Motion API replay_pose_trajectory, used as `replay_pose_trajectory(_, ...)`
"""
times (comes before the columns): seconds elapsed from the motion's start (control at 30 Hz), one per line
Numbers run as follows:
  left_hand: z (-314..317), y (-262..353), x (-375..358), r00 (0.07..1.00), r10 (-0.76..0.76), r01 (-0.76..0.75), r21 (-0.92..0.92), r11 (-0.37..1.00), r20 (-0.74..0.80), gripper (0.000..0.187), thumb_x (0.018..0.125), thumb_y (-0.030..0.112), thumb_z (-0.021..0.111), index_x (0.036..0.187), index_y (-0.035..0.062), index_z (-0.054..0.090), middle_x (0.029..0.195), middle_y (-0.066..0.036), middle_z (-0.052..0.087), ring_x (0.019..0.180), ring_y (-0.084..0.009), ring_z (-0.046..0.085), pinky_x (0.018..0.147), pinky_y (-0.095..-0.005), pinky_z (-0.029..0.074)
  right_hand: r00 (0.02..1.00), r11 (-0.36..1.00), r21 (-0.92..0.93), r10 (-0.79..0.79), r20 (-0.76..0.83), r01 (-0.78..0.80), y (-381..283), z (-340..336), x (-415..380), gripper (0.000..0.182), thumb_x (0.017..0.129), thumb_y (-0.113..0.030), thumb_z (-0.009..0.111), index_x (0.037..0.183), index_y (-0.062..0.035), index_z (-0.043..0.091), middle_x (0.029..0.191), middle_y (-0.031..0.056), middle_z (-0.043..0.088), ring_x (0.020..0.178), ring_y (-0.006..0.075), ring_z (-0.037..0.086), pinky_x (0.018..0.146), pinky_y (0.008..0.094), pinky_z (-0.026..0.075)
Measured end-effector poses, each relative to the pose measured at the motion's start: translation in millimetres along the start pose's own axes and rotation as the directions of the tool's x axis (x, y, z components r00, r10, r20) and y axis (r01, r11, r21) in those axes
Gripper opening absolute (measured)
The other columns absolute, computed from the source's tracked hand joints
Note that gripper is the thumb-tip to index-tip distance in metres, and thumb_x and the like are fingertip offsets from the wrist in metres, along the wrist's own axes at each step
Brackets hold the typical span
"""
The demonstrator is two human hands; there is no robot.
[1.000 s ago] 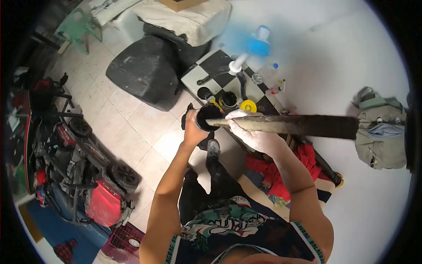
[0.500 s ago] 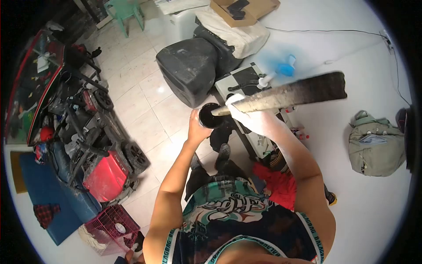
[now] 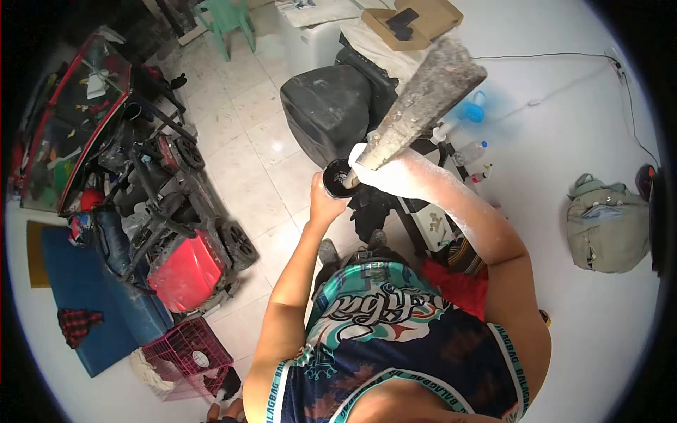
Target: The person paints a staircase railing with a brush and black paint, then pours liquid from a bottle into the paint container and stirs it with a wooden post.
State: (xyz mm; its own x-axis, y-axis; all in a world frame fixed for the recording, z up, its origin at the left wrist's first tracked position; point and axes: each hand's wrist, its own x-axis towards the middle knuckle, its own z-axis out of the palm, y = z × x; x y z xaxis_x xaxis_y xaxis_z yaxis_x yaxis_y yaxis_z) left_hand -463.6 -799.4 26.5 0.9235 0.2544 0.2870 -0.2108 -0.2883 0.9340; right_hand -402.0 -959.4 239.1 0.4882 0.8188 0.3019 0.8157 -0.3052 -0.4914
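My left hand (image 3: 326, 201) is wrapped round a black, round, open-topped cup or can (image 3: 329, 181), held out in front of my body with its mouth facing up. The inside looks dark and glossy, with a few pale marks. My right hand (image 3: 384, 175), white as if coated or gloved, grips a long, flat, stick-like piece (image 3: 427, 99) that is worn and stained. Its narrow lower end reaches into the cup, while the wide grey end slants up to the right. White dust covers part of my right forearm.
A black padded seat (image 3: 326, 106) and a checkered low table (image 3: 431, 224) stand ahead. Plastic bottles (image 3: 470, 151) are beyond it. A red wheeled frame (image 3: 187, 271), a blue cushion (image 3: 106, 317) and a pink wire cage (image 3: 185, 352) are left. A green backpack (image 3: 608, 222) lies right.
The stick has swung from nearly level to a steeper upward slant, its narrow end still in the cup. My right hand has shifted slightly left and the view has moved a little.
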Motion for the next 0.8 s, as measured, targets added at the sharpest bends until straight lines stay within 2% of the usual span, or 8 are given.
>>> replay_pose_trajectory(0.13,-4,-6,-5,1.0,0.01,-0.009,0.015,1.0,-0.009,0.057,0.067,0.014,0.089,0.115,0.0023,0.061,0.11,-0.017,0.061,0.106,-0.0367,0.06,0.093,-0.0428,0.049,0.995,0.994,0.057,0.094,0.014,-0.095,-16,2,12,0.009,0.095,-0.013,0.058,0.096,-0.0042,0.054,0.076,0.0131,0.057,0.07,0.0302,0.06,0.067,0.0415,0.048)
replay_pose_trajectory(0.17,-5,-7,-8,1.0,0.009,-0.009,0.019,1.0,-0.012,0.057,0.067,0.014,0.089,0.116,0.0023,0.061,0.11,-0.017,0.06,0.106,-0.0363,0.06,0.093,-0.0426,0.049,0.999,0.999,0.036,0.026,0.035,-0.027,-16,4,11,0.011,0.097,-0.015,0.057,0.096,-0.004,0.054,0.078,0.0145,0.059,0.072,0.0308,0.061,0.068,0.0416,0.049)
replay_pose_trajectory(0.27,-8,-4,-10,0.999,-0.023,0.022,-0.032,0.999,-0.022,0.059,0.067,0.014,0.09,0.117,0.0022,0.06,0.113,-0.016,0.06,0.106,-0.0326,0.062,0.093,-0.0411,0.05,0.999,0.992,0.118,0.032,0.042,-0.037,-13,5,6,0.013,0.097,-0.016,0.056,0.096,-0.0037,0.054,0.079,0.016,0.059,0.075,0.0313,0.062,0.07,0.0415,0.049)
replay_pose_trajectory(0.4,-11,-10,-17,0.999,-0.024,0.024,0.026,0.999,0.031,0.069,0.07,0.013,0.088,0.127,-0.0015,0.053,0.122,-0.017,0.063,0.114,-0.0286,0.064,0.099,-0.039,0.05,0.97,0.951,0.207,0.208,0.127,-0.231,-21,5,12,0.014,0.097,-0.017,0.057,0.098,-0.0031,0.054,0.081,0.0157,0.059,0.077,0.0321,0.062,0.071,0.0411,0.049)
replay_pose_trajectory(0.43,-12,-11,-17,0.998,-0.023,0.02,0.069,0.997,0.051,0.073,0.07,0.012,0.088,0.132,-0.0031,0.05,0.126,-0.018,0.065,0.118,-0.0275,0.064,0.102,-0.0384,0.049,0.997,0.977,0.208,0.033,0.072,-0.047,-15,11,11,0.014,0.097,-0.017,0.057,0.098,-0.0033,0.054,0.081,0.0157,0.059,0.076,0.0327,0.061,0.071,0.0416,0.049)
replay_pose_trajectory(0.57,-13,-15,-19,0.998,-0.021,0.02,0.027,0.999,0.058,0.075,0.07,0.013,0.089,0.132,-0.0031,0.05,0.124,-0.018,0.066,0.116,-0.0271,0.065,0.101,-0.0378,0.05,0.975,0.951,0.226,0.185,0.123,-0.209,-21,8,8,0.014,0.097,-0.017,0.057,0.097,-0.0034,0.054,0.079,0.0165,0.057,0.075,0.0327,0.06,0.071,0.0422,0.048)
replay_pose_trajectory(0.7,-19,-20,-25,0.998,-0.032,0.027,0.089,0.996,0.056,0.075,0.07,0.013,0.089,0.132,-0.0029,0.05,0.123,-0.017,0.066,0.116,-0.027,0.065,0.101,-0.0373,0.05,0.989,0.971,0.196,0.124,0.077,-0.136,-22,15,12,0.016,0.097,-0.018,0.058,0.098,-0.0027,0.054,0.08,0.0165,0.058,0.076,0.0326,0.059,0.071,0.042,0.048)
replay_pose_trajectory(0.8,-20,-21,-24,0.998,0.006,-0.008,0.034,0.999,0.065,0.076,0.071,0.015,0.089,0.133,-0.0033,0.049,0.124,-0.018,0.066,0.116,-0.0275,0.065,0.101,-0.0378,0.05,0.97,0.937,0.268,0.185,0.159,-0.223,-31,10,9,0.017,0.098,-0.02,0.056,0.097,-0.0027,0.055,0.08,0.0166,0.058,0.076,0.0325,0.06,0.072,0.0422,0.048)
